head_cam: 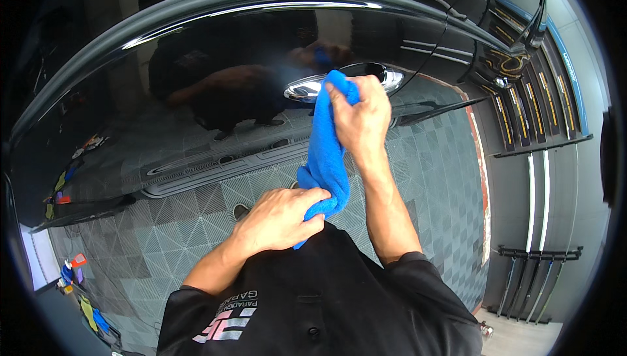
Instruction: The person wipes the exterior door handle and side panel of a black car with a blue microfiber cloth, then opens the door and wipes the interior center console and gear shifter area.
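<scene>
A blue microfiber cloth (325, 145) stretches between my two hands in front of a glossy black car door (235, 82). My right hand (363, 111) pinches its upper end at the chrome door handle (303, 89), covering the handle's middle. Whether the cloth's tip presses on the chrome cannot be told. Lower down, near my chest, my left hand (289, 216) grips the bunched lower end, and a small corner hangs below its fingers. The door's paint mirrors my arms and the cloth.
A ribbed running board (230, 167) runs along the car's lower side, above a grey tiled floor (196, 228). On the right wall are dark display panels (534, 106) and a rack (539, 253) with several thin poles. Bottles and coloured cloths (93, 312) lie at the left.
</scene>
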The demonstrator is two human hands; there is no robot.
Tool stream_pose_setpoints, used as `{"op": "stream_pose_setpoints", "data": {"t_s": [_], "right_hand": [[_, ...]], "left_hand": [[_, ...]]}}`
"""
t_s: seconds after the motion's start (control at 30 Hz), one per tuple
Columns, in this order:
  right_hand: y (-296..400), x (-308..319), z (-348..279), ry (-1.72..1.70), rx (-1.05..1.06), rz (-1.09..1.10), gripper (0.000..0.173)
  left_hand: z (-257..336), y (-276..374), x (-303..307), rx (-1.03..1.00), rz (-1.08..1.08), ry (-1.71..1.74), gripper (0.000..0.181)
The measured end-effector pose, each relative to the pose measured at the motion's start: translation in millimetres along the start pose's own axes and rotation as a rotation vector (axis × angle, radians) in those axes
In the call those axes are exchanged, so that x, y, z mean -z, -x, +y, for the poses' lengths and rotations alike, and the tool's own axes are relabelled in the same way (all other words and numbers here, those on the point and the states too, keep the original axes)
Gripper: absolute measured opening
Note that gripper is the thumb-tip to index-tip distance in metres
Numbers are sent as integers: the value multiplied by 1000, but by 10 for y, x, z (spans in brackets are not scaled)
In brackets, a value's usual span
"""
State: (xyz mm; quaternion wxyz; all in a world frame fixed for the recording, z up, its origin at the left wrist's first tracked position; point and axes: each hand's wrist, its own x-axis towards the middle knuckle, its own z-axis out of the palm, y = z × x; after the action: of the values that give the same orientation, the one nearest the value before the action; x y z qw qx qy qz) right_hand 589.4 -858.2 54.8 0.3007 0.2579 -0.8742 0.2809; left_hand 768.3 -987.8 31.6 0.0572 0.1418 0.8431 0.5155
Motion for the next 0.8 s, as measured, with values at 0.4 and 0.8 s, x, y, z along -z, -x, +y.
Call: {"op": "stream_pose_setpoints", "data": {"t_s": [0.4,0.8], "right_hand": [[116,-141,91,53,-110,163,24],[275,-274,34,43,-68,265,21]], "left_hand": [[-28,70,182,11,-50,-3,36],[-110,155,327,19,-61,27,36]]}}
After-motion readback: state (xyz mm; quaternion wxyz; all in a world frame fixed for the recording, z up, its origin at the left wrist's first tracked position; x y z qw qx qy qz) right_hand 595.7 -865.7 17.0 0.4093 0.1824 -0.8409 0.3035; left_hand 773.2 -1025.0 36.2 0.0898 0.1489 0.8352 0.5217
